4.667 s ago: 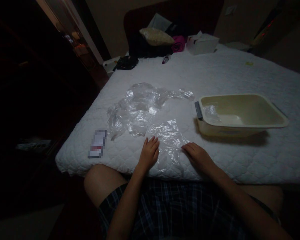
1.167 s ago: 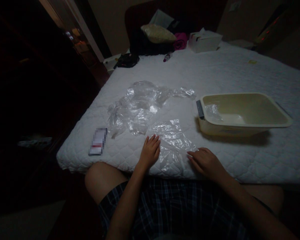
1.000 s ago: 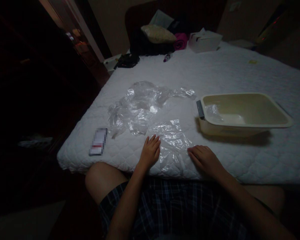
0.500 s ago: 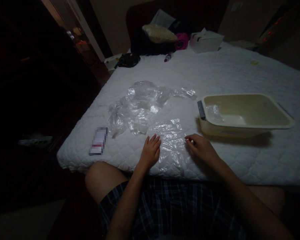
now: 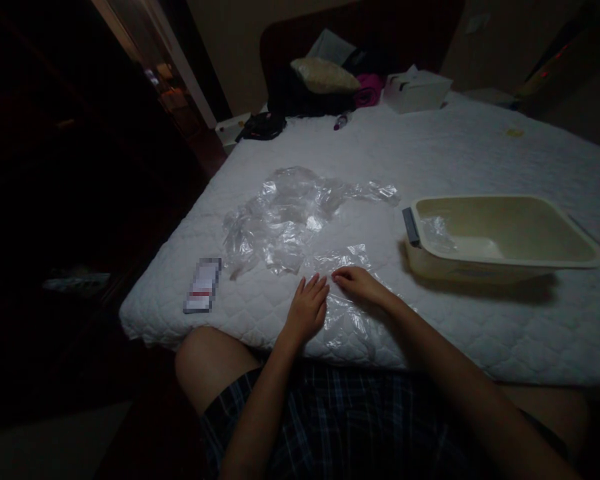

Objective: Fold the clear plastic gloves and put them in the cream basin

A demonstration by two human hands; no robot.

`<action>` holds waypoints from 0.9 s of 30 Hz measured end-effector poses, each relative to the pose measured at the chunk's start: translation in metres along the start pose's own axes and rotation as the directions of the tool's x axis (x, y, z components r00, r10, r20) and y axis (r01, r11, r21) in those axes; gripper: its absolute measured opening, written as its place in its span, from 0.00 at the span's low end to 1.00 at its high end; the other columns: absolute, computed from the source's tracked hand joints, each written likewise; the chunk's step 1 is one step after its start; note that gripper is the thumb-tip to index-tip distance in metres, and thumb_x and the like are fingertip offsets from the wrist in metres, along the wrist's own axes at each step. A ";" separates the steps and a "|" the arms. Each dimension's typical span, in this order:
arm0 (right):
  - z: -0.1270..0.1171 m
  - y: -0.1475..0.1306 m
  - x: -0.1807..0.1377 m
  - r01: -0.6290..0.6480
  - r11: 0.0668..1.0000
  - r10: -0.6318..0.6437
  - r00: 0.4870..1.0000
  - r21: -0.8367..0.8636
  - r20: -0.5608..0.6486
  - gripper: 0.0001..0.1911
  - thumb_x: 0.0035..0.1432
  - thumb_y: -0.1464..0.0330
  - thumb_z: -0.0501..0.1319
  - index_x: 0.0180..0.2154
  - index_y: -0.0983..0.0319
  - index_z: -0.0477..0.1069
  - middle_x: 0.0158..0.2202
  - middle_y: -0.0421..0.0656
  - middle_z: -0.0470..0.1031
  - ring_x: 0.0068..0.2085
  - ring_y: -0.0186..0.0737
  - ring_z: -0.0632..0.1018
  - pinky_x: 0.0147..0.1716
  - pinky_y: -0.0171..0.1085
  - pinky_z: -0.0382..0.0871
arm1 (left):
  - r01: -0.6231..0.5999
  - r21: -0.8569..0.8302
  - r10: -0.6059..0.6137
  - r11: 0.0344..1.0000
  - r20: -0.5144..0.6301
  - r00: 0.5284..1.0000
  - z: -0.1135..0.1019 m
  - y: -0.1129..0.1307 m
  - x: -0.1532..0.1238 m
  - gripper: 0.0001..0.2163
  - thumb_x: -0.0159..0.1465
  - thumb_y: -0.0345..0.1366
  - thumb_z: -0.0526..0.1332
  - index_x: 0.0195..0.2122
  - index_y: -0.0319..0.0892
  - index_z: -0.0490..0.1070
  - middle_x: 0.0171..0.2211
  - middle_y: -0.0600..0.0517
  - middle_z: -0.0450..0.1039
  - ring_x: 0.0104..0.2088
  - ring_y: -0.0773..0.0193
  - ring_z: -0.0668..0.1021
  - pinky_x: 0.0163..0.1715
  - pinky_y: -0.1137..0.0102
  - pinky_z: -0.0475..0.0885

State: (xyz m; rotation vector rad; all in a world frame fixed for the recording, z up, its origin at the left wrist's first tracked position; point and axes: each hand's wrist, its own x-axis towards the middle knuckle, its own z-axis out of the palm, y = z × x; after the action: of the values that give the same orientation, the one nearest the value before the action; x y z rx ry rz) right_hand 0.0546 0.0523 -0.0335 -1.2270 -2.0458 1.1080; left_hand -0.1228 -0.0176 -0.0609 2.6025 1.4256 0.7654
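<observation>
A crinkled clear plastic bag [image 5: 350, 323] lies spread on the white quilted bed cover in front of me. My left hand [image 5: 307, 308] rests palm down along its left side, with the fingers stretched out. Just to the right, my right hand [image 5: 357, 283] reaches over the bag, its fingertips pinched together on the plastic close to my left fingers. The right forearm covers part of the bag. Beyond both hands spreads a loose heap of similar clear plastic bags [image 5: 285, 213].
A cream plastic tub [image 5: 485, 270] with a grey handle stands at the right, some clear plastic inside. A phone [image 5: 203, 287] lies left, its screen blurred. Farther back are a white box [image 5: 417, 92], a beige pillow [image 5: 325, 75], a pink roll [image 5: 369, 90] and a small bottle [image 5: 341, 121].
My right hand has moved left across the plastic bag, from its right edge to beside my left hand. The left hand stays in place on the bag. The view has shifted slightly.
</observation>
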 end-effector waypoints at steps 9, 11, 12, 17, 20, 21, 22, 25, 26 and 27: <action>0.008 0.011 0.003 -0.150 0.872 0.200 0.978 0.467 -0.059 0.12 0.49 0.65 0.60 0.36 0.64 0.70 0.27 0.42 0.72 0.23 0.32 0.70 0.25 0.34 0.65 | 0.013 -0.024 -0.016 1.000 -0.113 0.993 0.008 -0.007 -0.007 0.16 0.60 0.25 0.49 0.49 0.40 0.63 0.53 0.44 0.65 0.59 0.59 0.58 0.57 0.51 0.56; 0.006 0.009 0.004 -0.158 0.831 0.237 0.968 0.534 -0.081 0.12 0.48 0.66 0.61 0.36 0.64 0.69 0.28 0.42 0.72 0.23 0.31 0.70 0.24 0.33 0.65 | 0.008 -0.015 -0.009 1.000 -0.108 0.994 0.008 -0.007 -0.007 0.16 0.60 0.25 0.49 0.48 0.41 0.63 0.53 0.44 0.65 0.59 0.57 0.58 0.56 0.50 0.56; 0.004 0.007 0.004 -0.170 0.815 0.257 0.963 0.554 -0.082 0.12 0.48 0.66 0.61 0.37 0.64 0.69 0.29 0.42 0.72 0.23 0.30 0.70 0.24 0.33 0.65 | 0.008 -0.012 -0.010 1.000 -0.107 0.994 0.008 -0.007 -0.007 0.16 0.60 0.25 0.49 0.48 0.41 0.63 0.53 0.44 0.65 0.59 0.57 0.58 0.56 0.50 0.57; -0.018 0.003 -0.012 -0.195 0.777 0.317 0.942 0.598 -0.106 0.14 0.49 0.65 0.61 0.39 0.62 0.69 0.29 0.42 0.71 0.23 0.31 0.71 0.19 0.31 0.62 | 0.017 0.000 -0.017 1.000 -0.113 0.993 0.007 -0.006 -0.006 0.17 0.59 0.24 0.49 0.50 0.41 0.62 0.55 0.43 0.62 0.60 0.58 0.56 0.56 0.50 0.57; -0.037 0.014 -0.035 -0.185 0.805 0.331 0.928 0.563 -0.169 0.13 0.48 0.64 0.61 0.38 0.61 0.70 0.29 0.42 0.71 0.23 0.31 0.70 0.18 0.30 0.60 | -0.005 0.008 0.006 1.000 -0.126 0.992 0.008 -0.006 -0.006 0.19 0.59 0.23 0.49 0.51 0.42 0.61 0.56 0.44 0.61 0.60 0.58 0.56 0.56 0.50 0.57; -0.044 0.021 -0.044 -0.204 0.822 0.342 0.923 0.532 -0.175 0.13 0.48 0.63 0.61 0.37 0.62 0.70 0.28 0.42 0.71 0.22 0.31 0.70 0.17 0.30 0.60 | -0.013 0.008 0.014 1.000 -0.131 0.991 0.008 -0.006 -0.006 0.19 0.59 0.23 0.49 0.52 0.42 0.60 0.56 0.43 0.61 0.60 0.58 0.56 0.56 0.50 0.57; -0.050 0.028 -0.053 -0.212 0.828 0.357 0.914 0.520 -0.195 0.13 0.48 0.63 0.61 0.36 0.62 0.70 0.27 0.42 0.71 0.22 0.31 0.70 0.17 0.30 0.60 | -0.019 0.009 0.020 1.000 -0.140 0.990 0.008 -0.007 -0.007 0.19 0.59 0.23 0.49 0.52 0.41 0.59 0.56 0.43 0.61 0.60 0.58 0.56 0.56 0.51 0.57; -0.064 0.052 -0.076 -0.204 0.811 0.403 0.874 0.549 -0.271 0.14 0.47 0.61 0.63 0.36 0.62 0.71 0.27 0.41 0.72 0.23 0.30 0.70 0.18 0.29 0.61 | -0.028 0.020 0.031 0.999 -0.177 0.984 0.007 -0.005 -0.006 0.19 0.60 0.24 0.49 0.53 0.41 0.59 0.55 0.42 0.62 0.60 0.58 0.58 0.55 0.51 0.57; -0.067 0.059 -0.081 -0.202 0.796 0.424 0.859 0.570 -0.287 0.14 0.46 0.61 0.64 0.35 0.62 0.71 0.27 0.41 0.72 0.22 0.29 0.69 0.18 0.29 0.60 | -0.033 0.028 0.038 0.999 -0.193 0.980 0.006 -0.003 -0.005 0.18 0.60 0.24 0.50 0.52 0.40 0.59 0.54 0.42 0.63 0.59 0.57 0.59 0.55 0.51 0.57; -0.069 0.065 -0.086 -0.196 0.777 0.440 0.849 0.598 -0.293 0.15 0.45 0.61 0.64 0.35 0.62 0.71 0.27 0.41 0.72 0.22 0.29 0.69 0.16 0.28 0.59 | -0.040 0.038 0.047 0.998 -0.204 0.978 0.003 0.001 -0.003 0.17 0.60 0.25 0.50 0.51 0.40 0.60 0.53 0.42 0.64 0.58 0.57 0.60 0.55 0.51 0.58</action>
State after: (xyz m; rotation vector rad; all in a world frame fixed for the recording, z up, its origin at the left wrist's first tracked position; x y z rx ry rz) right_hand 0.1770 0.0198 -0.0521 -1.3825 -1.0933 1.3263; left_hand -0.1215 -0.0199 -0.0646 2.6540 1.4461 1.0518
